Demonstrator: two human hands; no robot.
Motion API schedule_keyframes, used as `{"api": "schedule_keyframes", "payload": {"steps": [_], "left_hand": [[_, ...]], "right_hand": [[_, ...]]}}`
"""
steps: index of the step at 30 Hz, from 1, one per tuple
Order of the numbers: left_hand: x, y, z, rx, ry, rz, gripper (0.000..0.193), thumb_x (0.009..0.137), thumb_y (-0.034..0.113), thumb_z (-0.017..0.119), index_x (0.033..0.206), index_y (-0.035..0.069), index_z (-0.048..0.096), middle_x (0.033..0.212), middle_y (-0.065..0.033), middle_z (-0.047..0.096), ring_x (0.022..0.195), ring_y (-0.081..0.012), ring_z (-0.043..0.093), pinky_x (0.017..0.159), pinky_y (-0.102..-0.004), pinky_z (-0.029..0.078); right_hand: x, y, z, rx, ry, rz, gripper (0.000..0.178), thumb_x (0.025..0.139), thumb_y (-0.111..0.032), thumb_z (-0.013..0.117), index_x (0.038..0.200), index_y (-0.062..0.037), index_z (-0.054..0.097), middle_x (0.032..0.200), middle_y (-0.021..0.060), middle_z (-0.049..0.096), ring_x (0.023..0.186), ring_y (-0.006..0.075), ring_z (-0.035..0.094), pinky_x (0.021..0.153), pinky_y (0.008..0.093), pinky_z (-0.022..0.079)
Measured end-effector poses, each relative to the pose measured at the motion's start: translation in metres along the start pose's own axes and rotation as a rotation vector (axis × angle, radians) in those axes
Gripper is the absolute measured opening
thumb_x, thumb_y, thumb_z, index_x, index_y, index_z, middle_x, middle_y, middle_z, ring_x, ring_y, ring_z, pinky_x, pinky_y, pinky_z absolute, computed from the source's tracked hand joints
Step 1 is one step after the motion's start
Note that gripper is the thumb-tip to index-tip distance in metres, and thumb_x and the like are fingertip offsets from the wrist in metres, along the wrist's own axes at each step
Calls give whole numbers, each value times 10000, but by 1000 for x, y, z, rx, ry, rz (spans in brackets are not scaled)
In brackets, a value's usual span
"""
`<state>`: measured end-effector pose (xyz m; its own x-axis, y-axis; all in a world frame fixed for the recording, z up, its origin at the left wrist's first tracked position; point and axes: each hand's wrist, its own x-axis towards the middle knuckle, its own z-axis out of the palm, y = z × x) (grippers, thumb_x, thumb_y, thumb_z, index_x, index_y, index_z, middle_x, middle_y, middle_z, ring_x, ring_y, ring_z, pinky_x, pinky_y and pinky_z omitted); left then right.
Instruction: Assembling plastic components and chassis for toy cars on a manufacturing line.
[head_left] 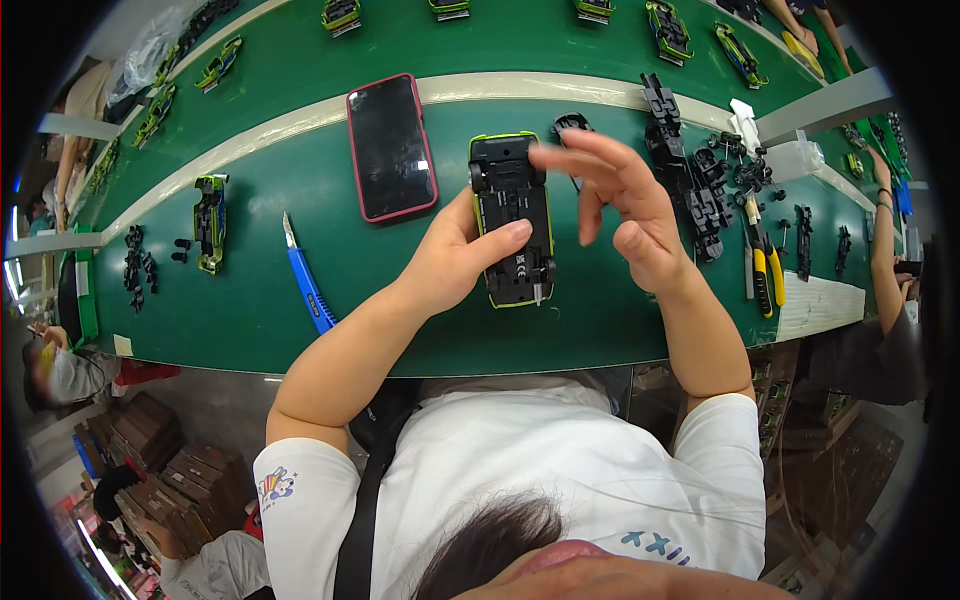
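Observation:
A toy car (505,175) with a black underside and a lime-green rim is turned wheels up above the green table. Its left side sits in my left hand (450,252), whose thumb presses across the black base. Wheels show on both sides of the car. Just to the right of it is my right hand (640,215), fingers spread and slightly blurred, holding nothing I can see. The fingertips reach the car's upper right edge; whether they touch it I cannot tell. A small dark part (572,124) lies behind these fingers, partly hidden.
A red-cased phone (392,148) and a blue utility knife (308,285) lie left of the car. Further left is a green car shell (210,225). Black chassis parts (665,125), wheel sets (750,175) and yellow-handled pliers (768,270) crowd the right. Car bodies (668,32) line the far strip.

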<state>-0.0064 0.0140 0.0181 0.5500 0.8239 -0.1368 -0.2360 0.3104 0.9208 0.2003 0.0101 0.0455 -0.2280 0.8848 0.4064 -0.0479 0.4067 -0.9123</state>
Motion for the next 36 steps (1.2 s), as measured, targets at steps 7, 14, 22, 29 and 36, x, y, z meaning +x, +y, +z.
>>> {"api": "schedule_keyframes", "payload": {"steps": [7, 14, 22, 29, 36], "left_hand": [[5, 2, -3, -62, -14, -69, 385, 894, 195, 590, 1207, 24, 443, 994, -129, 613, 890, -232, 638, 777, -365, 537], [6, 10, -11, -116, 100, 3, 337, 921, 217, 547, 1161, 2, 450, 1004, -186, 619, 889, -291, 656, 765, -400, 559], [5, 18, -18, -153, 156, 66, 327, 909, 201, 574, 1135, -2, 453, 982, -160, 619, 865, -243, 657, 762, -372, 555], [4, 17, -18, -120, 137, 66, 312, 959, 245, 472, 1138, -11, 462, 1031, -235, 612, 908, -342, 659, 741, -416, 574], [6, 16, -17, -194, 162, 71, 320, 913, 192, 567, 1145, 5, 449, 979, -178, 628, 857, -262, 666, 745, -385, 566]], "right_hand": [[-5, 6, -10, 114, -78, 15, 661, 894, -559, 469, 1184, 28, 562, 638, 28, 609, 480, 56, 441, 482, 184, 335], [-7, 5, -26, 139, -233, 144, 735, 898, -571, 444, 1315, 34, 423, 1005, 134, 676, 534, 50, 454, 496, 172, 330], [-9, -7, -11, 30, -308, 303, 897, 829, -769, 305, 1138, 34, 558, 632, 39, 630, 456, 27, 449, 401, 167, 273], [-8, 0, 24, 146, 78, 82, 716, 880, -612, 426, 1067, 53, 615, 526, 5, 560, 439, 39, 468, 428, 176, 298], [-9, -4, 17, 121, -71, 93, 836, 842, -712, 404, 1199, 35, 521, 699, 46, 669, 532, 41, 526, 440, 178, 291]]}}
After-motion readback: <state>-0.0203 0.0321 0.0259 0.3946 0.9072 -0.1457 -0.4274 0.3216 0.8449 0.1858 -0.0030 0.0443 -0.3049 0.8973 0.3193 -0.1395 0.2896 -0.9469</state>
